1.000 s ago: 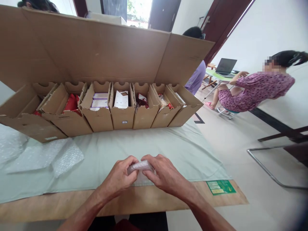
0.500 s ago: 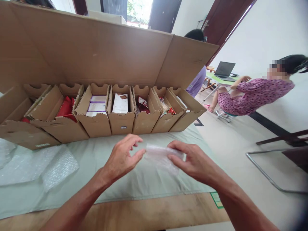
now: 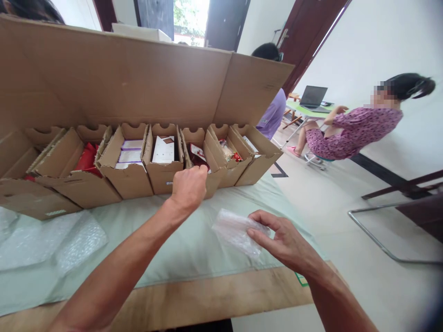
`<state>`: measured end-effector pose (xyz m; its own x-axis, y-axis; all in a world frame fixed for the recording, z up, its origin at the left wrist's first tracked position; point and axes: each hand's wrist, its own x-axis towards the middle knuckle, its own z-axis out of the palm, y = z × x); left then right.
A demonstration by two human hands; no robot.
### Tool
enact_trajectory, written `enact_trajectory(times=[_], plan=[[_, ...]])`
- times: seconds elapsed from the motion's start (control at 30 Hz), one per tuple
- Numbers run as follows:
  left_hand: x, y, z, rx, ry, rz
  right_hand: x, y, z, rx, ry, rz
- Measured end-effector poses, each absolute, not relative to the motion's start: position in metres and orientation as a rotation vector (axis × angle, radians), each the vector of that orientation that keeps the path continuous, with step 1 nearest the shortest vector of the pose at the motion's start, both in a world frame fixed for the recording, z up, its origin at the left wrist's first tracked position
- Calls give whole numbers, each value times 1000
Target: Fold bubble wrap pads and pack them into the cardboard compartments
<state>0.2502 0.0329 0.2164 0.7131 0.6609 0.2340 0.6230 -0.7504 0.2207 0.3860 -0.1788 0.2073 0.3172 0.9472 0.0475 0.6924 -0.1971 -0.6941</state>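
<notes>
My left hand (image 3: 189,186) is closed over the front rim of a cardboard bin (image 3: 214,181) in the row, its fingertips hidden behind the wall. Dark red packets (image 3: 197,156) lie inside that bin, just beyond my knuckles. Lower on the right, my right hand (image 3: 273,233) pinches a clear plastic bubble wrap piece (image 3: 237,233) between thumb and fingers. The wrap hangs over the pale green cloth (image 3: 166,249).
Neighbouring bins hold a white box (image 3: 163,150), purple-edged white packs (image 3: 129,154) and a red packet (image 3: 88,159). Bubble wrap sheets (image 3: 79,242) lie at the left. A tall cardboard panel (image 3: 138,78) stands behind. A person (image 3: 360,129) sits at right near a laptop (image 3: 313,97).
My left hand has moved from beside the plastic wrap up to the bin and closed on its rim. That bin has shifted slightly toward me. My right hand keeps the wrap, now lower.
</notes>
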Motion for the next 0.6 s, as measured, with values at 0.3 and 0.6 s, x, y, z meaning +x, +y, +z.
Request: enact_trajectory(times=[0.3,0.6], plan=[[238,-139,222,2465,418,595,402,-277,221,-1713,-606,414],[211,-68,255,2515,295,967,403,-309,235,-1628,-600,213]])
